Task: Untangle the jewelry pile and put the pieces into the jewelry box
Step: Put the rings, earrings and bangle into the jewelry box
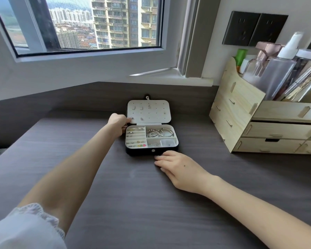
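Observation:
A small black jewelry box (152,151) with a white lining stands open at the back of the dark wooden table (133,203). Its lid (149,111) is upright and carries a few earrings. Silver bracelets and rings (159,132) lie in the top right compartment, and small rings and coloured studs (136,139) fill the left slots. My left hand (118,124) grips the left edge of the box where lid and base meet. My right hand (178,168) rests flat on the table, its fingers straight and touching the front of the box.
A pale wooden desk organiser (244,123) with drawers stands at the right, holding bottles and cosmetics (280,69). Behind the box runs a dark back panel under a window sill (169,76). Two black wall sockets (255,29) sit above the organiser.

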Available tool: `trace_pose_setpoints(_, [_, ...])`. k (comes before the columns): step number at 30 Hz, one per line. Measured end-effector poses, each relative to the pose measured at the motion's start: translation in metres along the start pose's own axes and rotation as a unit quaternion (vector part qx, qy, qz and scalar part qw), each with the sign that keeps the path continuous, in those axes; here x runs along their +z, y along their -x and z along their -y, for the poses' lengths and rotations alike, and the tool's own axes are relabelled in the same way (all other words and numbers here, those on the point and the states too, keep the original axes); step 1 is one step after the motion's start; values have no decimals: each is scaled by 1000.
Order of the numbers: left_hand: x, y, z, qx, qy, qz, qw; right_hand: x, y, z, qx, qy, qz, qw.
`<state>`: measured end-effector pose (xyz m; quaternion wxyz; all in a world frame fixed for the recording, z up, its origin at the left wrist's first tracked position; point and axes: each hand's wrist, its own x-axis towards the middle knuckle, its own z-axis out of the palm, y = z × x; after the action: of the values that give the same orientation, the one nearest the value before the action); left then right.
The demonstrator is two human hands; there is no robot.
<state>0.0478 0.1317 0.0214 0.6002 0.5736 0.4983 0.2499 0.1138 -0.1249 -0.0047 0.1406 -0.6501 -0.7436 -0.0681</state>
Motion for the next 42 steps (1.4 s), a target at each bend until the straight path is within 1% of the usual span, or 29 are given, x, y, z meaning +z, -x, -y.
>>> trace_pose_setpoints(6, [2,0,6,28,1,-13,1000,-15,29,3,-3,-50,27,998])
trace_pose_setpoints(9, [6,-1,8,37,-5,-14,999,-18,29,1,3,-65,15,998])
trace_pose_setpoints(13, [9,-1,9,42,-15,-17,999,-16,9,5,-16,-2,-4,1000])
trace_pose_setpoints(15, [8,0,9,46,-16,-15,999,-13,2,6,-21,2,-3,1000])
trace_pose_setpoints(17, [6,-1,10,58,-22,-14,998,-12,-1,6,-10,-12,-7,1000])
trace_pose_setpoints(20, [2,2,13,88,-40,-10,995,-10,-2,4,0,-2,-8,1000])
trace_pose_setpoints(25, [-3,7,18,137,-50,19,989,-13,7,5,14,-17,-9,1000])
trace_pose_setpoints(31, [-13,14,20,172,-45,33,984,-35,24,2,59,-86,44,994])
trace_pose_setpoints(33, [-16,19,21,171,-34,44,984,-42,20,-1,75,-111,13,991])
trace_pose_setpoints(36, [-21,31,23,168,-29,59,984,-50,8,-11,118,-112,-70,984])
trace_pose_setpoints(39, [-28,42,29,176,-30,58,982,-60,4,-22,190,-110,-93,971])
trace_pose_setpoints(42, [-37,51,36,183,-36,49,981,-65,7,-27,228,-123,-117,959])
